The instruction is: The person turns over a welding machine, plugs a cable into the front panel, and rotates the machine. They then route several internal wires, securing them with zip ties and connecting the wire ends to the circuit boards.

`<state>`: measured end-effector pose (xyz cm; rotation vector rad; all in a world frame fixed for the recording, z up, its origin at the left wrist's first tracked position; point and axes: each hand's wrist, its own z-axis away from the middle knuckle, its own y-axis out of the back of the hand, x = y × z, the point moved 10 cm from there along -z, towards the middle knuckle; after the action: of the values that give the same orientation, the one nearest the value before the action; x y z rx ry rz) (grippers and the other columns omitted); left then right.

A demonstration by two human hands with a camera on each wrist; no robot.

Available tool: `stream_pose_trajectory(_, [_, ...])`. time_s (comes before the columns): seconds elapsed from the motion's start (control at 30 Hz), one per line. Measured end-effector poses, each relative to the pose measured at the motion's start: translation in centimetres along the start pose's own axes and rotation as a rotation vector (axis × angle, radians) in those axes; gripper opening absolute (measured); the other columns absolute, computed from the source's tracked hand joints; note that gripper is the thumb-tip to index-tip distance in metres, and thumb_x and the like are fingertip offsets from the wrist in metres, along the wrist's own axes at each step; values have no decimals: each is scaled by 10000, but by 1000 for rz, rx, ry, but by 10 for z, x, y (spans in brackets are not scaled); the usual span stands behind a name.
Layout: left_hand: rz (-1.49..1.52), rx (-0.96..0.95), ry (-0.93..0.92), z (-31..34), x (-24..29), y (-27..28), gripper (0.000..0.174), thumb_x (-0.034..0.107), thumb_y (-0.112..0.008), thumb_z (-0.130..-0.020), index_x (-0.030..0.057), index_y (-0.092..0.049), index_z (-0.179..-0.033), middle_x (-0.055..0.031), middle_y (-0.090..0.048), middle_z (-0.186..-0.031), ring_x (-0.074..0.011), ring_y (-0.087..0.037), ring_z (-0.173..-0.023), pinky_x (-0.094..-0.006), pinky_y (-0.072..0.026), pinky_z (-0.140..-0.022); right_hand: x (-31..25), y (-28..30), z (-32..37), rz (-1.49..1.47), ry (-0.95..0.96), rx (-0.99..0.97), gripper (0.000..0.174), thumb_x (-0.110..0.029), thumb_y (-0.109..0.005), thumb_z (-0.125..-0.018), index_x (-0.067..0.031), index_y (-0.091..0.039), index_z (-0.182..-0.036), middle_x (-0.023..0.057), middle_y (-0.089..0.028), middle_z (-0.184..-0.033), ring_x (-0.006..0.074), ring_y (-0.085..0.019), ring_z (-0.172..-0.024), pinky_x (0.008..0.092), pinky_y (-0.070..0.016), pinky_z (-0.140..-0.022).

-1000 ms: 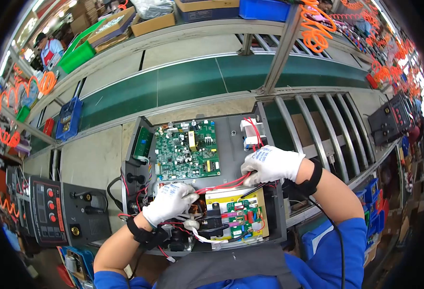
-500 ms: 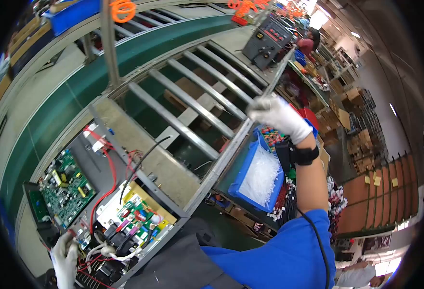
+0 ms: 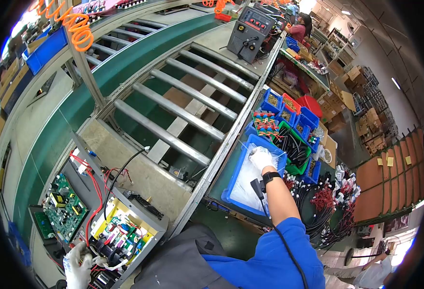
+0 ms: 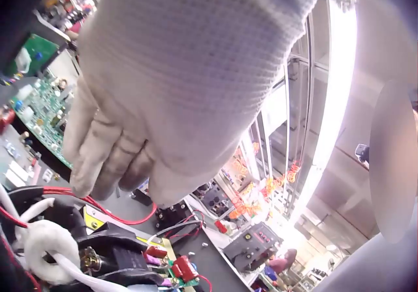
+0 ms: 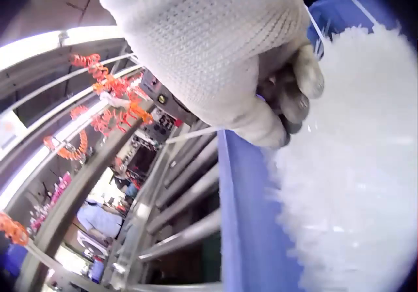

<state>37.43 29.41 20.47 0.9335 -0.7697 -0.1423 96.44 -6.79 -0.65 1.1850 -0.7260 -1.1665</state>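
In the head view my gloved right hand [image 3: 261,158] reaches into a blue bin [image 3: 225,193] filled with thin white strips like cable ties [image 3: 248,180]. Its fingers bend down to the pile [image 5: 359,161] in the right wrist view, thumb close to the fingertips; I cannot tell whether a strip is pinched between them. My gloved left hand [image 3: 78,267] stays at the near-left side of an open grey metal housing [image 3: 161,226]. Its fingers hang loosely bent above red wires [image 4: 124,219] and a white ring [image 4: 49,240]. A green circuit board [image 3: 65,207] lies in the housing.
Small blue bins [image 3: 272,98], a green bin of black cables [image 3: 293,149] and bundled wires [image 3: 325,200] surround the strip bin. Metal rollers [image 3: 188,113] lie between housing and bins. A grey machine with red knobs [image 3: 250,31] stands beyond. A black cable trails from my right wrist.
My right hand has let go of the red wires, swung far right and come down into the strip bin. The head view has turned right. The left hand has moved off the wires.
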Motion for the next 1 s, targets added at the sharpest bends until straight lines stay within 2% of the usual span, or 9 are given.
stream_pose_trajectory(0.03, [-99, 13, -81, 2, 9, 2, 354, 103, -541, -940, -71, -554, -1248, -185, -651, -1152, -212, -604, -980, -308, -467, -884, 0, 6, 5, -57, 56, 32, 249, -273, -662, -772, -48, -721, -861, 163, -699, -831, 302, -688, -802, 412, -546, -751])
stream_pose_trajectory(0.17, [31, -15, 42, 11, -20, -3, 362, 117, -537, -944, -83, -549, -1245, -210, -649, -1149, -238, -613, -985, -327, -467, -887, 30, 20, 31, -677, -157, -76, 175, -182, -643, -837, -17, -701, -843, 80, -663, -726, 94, -600, -551, 261, -480, -484])
stream_pose_trajectory(0.27, [-124, 41, -77, 16, -20, -1, 373, 141, -532, -948, -85, -547, -1245, -218, -644, -1159, -264, -624, -991, -344, -468, -885, 36, 50, 45, -916, -154, 32, 197, -194, -635, -851, -8, -697, -874, 74, -660, -732, 108, -590, -537, 263, -476, -478])
stream_pose_trajectory(0.4, [-118, 16, -35, 13, -11, -2, 393, 161, -553, -942, -85, -544, -1249, -216, -641, -1166, -262, -616, -1026, -337, -456, -914, 13, 37, 34, -616, 70, -52, 348, -191, -655, -808, -38, -672, -1120, 109, -704, -856, 184, -652, -640, 310, -531, -592])
stream_pose_trajectory(0.47, [8, 17, -95, 8, 2, -6, 413, 182, -578, -935, -84, -545, -1249, -222, -635, -1176, -270, -605, -1064, -337, -441, -944, -7, 7, 28, -37, 267, 36, 403, -252, -622, -750, -112, -690, -1121, 208, -679, -1006, 353, -650, -992, 429, -503, -884])
stream_pose_trajectory(0.67, [-77, 9, -63, 16, -5, -7, 396, 111, -577, -934, -79, -528, -1278, -204, -620, -1222, -253, -585, -1116, -337, -415, -988, -6, 23, 39, -38, 126, -54, 269, -280, -599, -792, -155, -696, -1009, 107, -693, -1004, 302, -660, -927, 402, -514, -796])
stream_pose_trajectory(0.8, [33, -3, 40, 18, -19, -10, 375, 112, -575, -934, -72, -547, -1260, -212, -620, -1220, -270, -585, -1140, -342, -416, -990, 15, 34, 39, -163, 149, 182, 356, -225, -612, -780, -165, -651, -1129, 135, -689, -1016, 305, -658, -945, 396, -508, -821])
stream_pose_trajectory(0.9, [-138, 35, -139, 17, 4, -9, 336, 140, -573, -935, -55, -589, -1208, -234, -623, -1188, -320, -587, -1141, -355, -428, -982, -19, -7, 46, 164, 337, 24, 329, -195, -594, -769, -150, -675, -1085, 164, -672, -1051, 332, -647, -965, 421, -500, -854])
stream_pose_trajectory(1.0, [-185, 38, -160, 18, 10, -8, 337, 149, -576, -932, -55, -593, -1200, -235, -624, -1186, -329, -588, -1135, -359, -428, -983, -15, -13, 41, 284, 220, -63, 320, -256, -567, -790, -168, -695, -1070, 151, -679, -1032, 343, -645, -962, 427, -497, -863])
